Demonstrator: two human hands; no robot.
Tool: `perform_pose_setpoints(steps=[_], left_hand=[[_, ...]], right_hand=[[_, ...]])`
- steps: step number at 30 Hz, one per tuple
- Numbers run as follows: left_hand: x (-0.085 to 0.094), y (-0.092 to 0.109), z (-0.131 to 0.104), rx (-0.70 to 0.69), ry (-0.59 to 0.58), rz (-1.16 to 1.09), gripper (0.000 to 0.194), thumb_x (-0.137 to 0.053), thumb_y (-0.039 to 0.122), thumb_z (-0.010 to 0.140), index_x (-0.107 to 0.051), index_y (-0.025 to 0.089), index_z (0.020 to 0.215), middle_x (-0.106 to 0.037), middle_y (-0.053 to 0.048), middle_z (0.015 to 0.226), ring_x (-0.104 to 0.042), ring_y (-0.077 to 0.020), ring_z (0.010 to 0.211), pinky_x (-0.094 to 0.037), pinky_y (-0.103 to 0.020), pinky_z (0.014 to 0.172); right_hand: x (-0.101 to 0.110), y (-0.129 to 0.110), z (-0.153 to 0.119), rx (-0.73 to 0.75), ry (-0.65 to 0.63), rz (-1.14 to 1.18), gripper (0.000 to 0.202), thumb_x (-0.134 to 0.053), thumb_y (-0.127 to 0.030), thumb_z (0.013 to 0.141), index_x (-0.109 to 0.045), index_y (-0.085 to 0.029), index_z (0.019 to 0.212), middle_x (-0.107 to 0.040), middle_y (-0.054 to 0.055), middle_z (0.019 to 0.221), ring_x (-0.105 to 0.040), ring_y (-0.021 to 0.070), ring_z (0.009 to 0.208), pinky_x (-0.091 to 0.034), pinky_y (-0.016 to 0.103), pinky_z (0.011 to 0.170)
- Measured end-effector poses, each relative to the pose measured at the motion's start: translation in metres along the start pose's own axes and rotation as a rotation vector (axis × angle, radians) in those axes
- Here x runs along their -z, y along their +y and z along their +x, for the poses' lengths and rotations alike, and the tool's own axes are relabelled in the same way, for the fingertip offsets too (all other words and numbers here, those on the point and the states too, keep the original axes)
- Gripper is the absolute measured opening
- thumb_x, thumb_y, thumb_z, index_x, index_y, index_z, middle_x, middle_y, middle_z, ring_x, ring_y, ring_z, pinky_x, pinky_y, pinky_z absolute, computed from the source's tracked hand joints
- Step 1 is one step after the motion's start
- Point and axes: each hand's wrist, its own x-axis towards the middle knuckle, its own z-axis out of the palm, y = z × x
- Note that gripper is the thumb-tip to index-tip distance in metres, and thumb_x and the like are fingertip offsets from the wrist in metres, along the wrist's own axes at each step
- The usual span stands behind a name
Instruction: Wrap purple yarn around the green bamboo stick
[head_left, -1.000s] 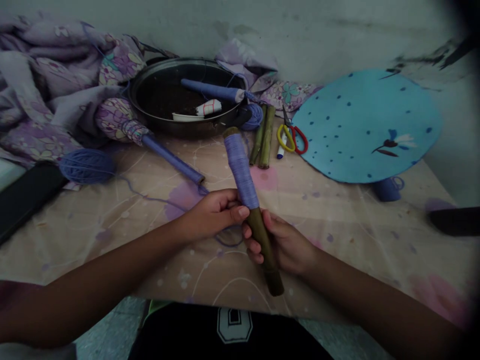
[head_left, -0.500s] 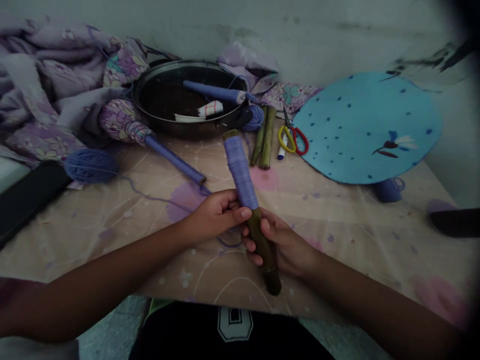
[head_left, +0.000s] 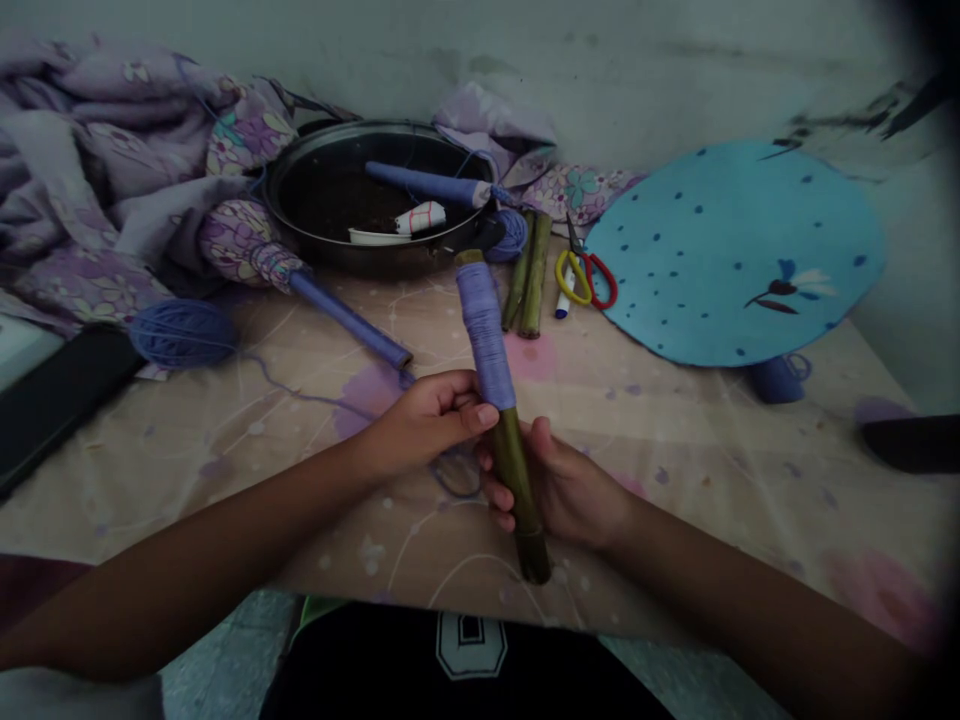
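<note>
A green bamboo stick [head_left: 519,480], its upper half wound with purple yarn [head_left: 487,345], is held tilted over the table's front. My left hand [head_left: 431,420] is closed at the lower edge of the winding, thumb pressed on the stick's left side and fingers curled partly behind it. Lower down, my right hand [head_left: 574,480] wraps round the bare bamboo from behind, fingertips showing on the left and thumb raised off it. A yarn ball [head_left: 184,333] lies at the left; its strand runs to my left hand, and a loose loop hangs just below that hand.
At the back stands a dark pan [head_left: 315,240] with a wrapped stick across it. Beside it are bare bamboo pieces [head_left: 534,275], scissors [head_left: 592,280] and a blue dotted oval board [head_left: 720,260]. Floral cloth [head_left: 112,180] is heaped at the left, near a black object [head_left: 67,390].
The stick has turned slightly more upright, its top shifting right and its lower end left. My right thumb has lifted off the bamboo. My left hand stays at the winding's edge.
</note>
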Motion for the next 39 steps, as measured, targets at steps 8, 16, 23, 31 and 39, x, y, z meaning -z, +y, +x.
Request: perform_pose_setpoints(steps=[8, 16, 23, 31, 39], left_hand=[[0.0000, 0.0007, -0.0004, -0.049, -0.014, -0.026, 0.027, -0.067, 0.034, 0.079, -0.054, 0.012, 0.090, -0.060, 0.001, 0.066, -0.061, -0.0095, 0.056, -0.049, -0.020, 0.054], [0.0033, -0.0032, 0.0010, -0.080, -0.026, -0.029, 0.024, -0.065, 0.030, 0.081, -0.056, 0.011, 0.093, -0.062, -0.001, 0.072, -0.062, -0.0094, 0.060, -0.048, -0.019, 0.058], [-0.0002, 0.0011, -0.0007, -0.082, -0.021, -0.028, 0.022, -0.065, 0.028, 0.081, -0.055, 0.012, 0.091, -0.063, -0.001, 0.070, -0.062, -0.0100, 0.058, -0.048, -0.020, 0.056], [-0.0001, 0.0006, -0.0038, -0.023, -0.070, -0.041, 0.026, -0.063, 0.033, 0.082, -0.052, 0.013, 0.095, -0.063, 0.000, 0.064, -0.063, -0.0119, 0.052, -0.050, -0.022, 0.050], [0.0008, 0.0008, -0.0007, -0.070, -0.035, 0.041, 0.029, -0.066, 0.036, 0.080, -0.054, 0.012, 0.089, -0.063, -0.001, 0.067, -0.062, -0.0105, 0.056, -0.049, -0.021, 0.054]], right_hand=[[-0.0022, -0.0019, 0.0006, 0.013, 0.060, 0.000, 0.038, -0.062, -0.048, 0.083, -0.063, -0.011, 0.091, -0.065, 0.003, 0.077, -0.063, 0.0107, 0.063, -0.056, 0.026, 0.062], [-0.0030, -0.0033, -0.0003, 0.025, 0.058, 0.029, 0.038, -0.063, -0.052, 0.081, -0.060, -0.017, 0.097, -0.063, 0.002, 0.080, -0.059, 0.0102, 0.060, -0.052, 0.021, 0.049], [-0.0010, -0.0024, -0.0005, 0.034, 0.076, -0.025, 0.032, -0.066, -0.044, 0.082, -0.064, -0.013, 0.091, -0.066, 0.003, 0.078, -0.063, 0.0095, 0.061, -0.054, 0.024, 0.061], [-0.0026, 0.0008, 0.0001, 0.070, 0.068, -0.044, 0.037, -0.064, -0.048, 0.082, -0.064, -0.013, 0.095, -0.067, 0.004, 0.082, -0.065, 0.0120, 0.065, -0.057, 0.028, 0.061], [-0.0004, -0.0011, -0.0008, 0.030, 0.056, -0.013, 0.031, -0.069, -0.041, 0.080, -0.062, -0.014, 0.093, -0.065, 0.003, 0.080, -0.063, 0.0112, 0.066, -0.055, 0.027, 0.062]])
